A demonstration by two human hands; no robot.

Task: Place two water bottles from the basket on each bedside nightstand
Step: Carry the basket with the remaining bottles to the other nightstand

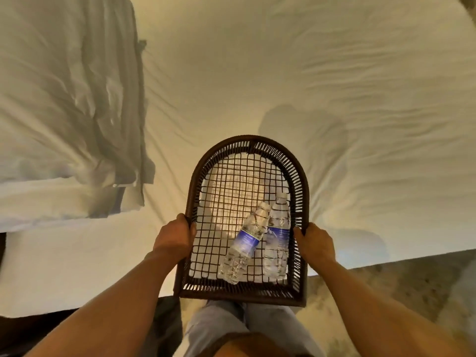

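**Two bottles left in the basket**

Fingers of the left hand point(173, 237) curl over the left rim of the dark brown woven wicker basket point(300, 191), and those of the right hand point(315, 244) clamp its right rim; both are closed on the basket, held over the near edge of the white-sheeted bed point(257, 73).

Two clear plastic water bottles with blue labels lie on the open mesh floor toward the basket's near right corner, touching near their necks. The left bottle point(244, 242) tilts; the right bottle point(277, 235) lies nearly straight.

They look full, so fairly heavy, with smooth, slippery, slightly yielding walls; the labelled middle seems the surest hold. A white mountain mark shows on one label; no writing is legible.

No nightstand is in view.
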